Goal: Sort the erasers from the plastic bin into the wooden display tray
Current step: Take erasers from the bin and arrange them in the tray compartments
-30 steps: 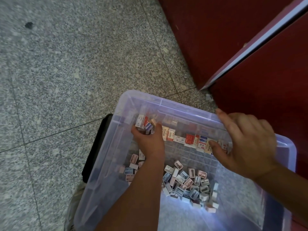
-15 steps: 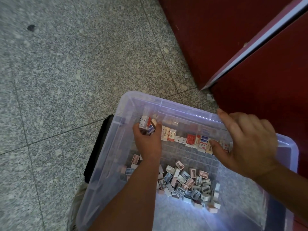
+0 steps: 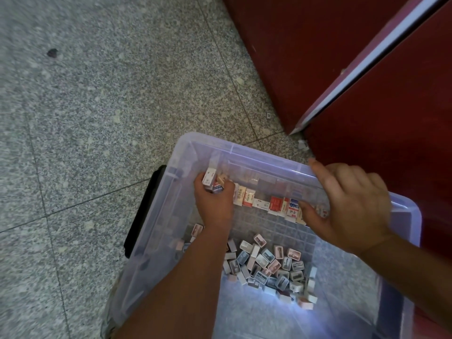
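Observation:
A clear plastic bin (image 3: 244, 149) stands on the floor. Boxed erasers (image 3: 274, 204) lie in a row along its far wall, and a loose pile of small erasers (image 3: 271, 265) sits on the bin floor. My left hand (image 3: 215, 204) reaches into the far left corner and grips several boxed erasers (image 3: 212, 183). My right hand (image 3: 349, 206) is over the far right rim, fingers curled over the edge, thumb touching the right end of the eraser row. No wooden tray is in view.
A dark red cabinet (image 3: 367, 69) with a white-edged panel stands close behind and right of the bin. A black object (image 3: 144, 209) lies against the bin's left side. Grey speckled floor tiles (image 3: 97, 106) stretch to the left and behind.
My left hand has lifted slightly with its bunch of boxed erasers in the far left corner. The right hand has stayed on the rim.

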{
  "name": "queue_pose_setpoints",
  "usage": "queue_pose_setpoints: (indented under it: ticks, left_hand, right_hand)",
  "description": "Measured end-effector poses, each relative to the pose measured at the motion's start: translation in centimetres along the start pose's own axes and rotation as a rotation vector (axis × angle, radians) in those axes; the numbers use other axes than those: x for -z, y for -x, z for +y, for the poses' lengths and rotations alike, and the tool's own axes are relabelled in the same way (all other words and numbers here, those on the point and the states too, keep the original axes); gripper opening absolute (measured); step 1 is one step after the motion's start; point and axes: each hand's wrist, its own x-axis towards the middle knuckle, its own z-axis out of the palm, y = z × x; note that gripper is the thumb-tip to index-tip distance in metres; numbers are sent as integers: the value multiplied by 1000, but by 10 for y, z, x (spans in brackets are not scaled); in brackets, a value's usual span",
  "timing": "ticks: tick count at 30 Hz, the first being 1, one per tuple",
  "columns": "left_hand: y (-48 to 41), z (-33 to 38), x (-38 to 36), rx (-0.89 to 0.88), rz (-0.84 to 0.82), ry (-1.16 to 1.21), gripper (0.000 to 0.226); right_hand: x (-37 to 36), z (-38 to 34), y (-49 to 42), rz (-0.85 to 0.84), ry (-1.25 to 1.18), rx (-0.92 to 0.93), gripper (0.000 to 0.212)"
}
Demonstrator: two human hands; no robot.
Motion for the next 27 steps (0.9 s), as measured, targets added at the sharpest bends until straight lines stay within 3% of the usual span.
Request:
queue_pose_setpoints:
  ticks: [6,12,20,23,27]
  left_hand:
    - [11,11,2,89,14,125,44]
    - [35,34,9,67,-46,121,39]
    - [101,94,34,-20,-281,95,39]
    - [136,127,41,-63,-461,49,37]
    - [190,167,49,-160,-662,-16,38]
  right_hand:
    - [1,0,-1,15,1,4,71]
    - [10,-1,-1,-56,-24,-15,72]
    - [53,2,3,-311,-217,-41,76]
    - [97,-10,7,-286,-459,-176,67]
    - [171,-32,27,-225,-1048,-483,28]
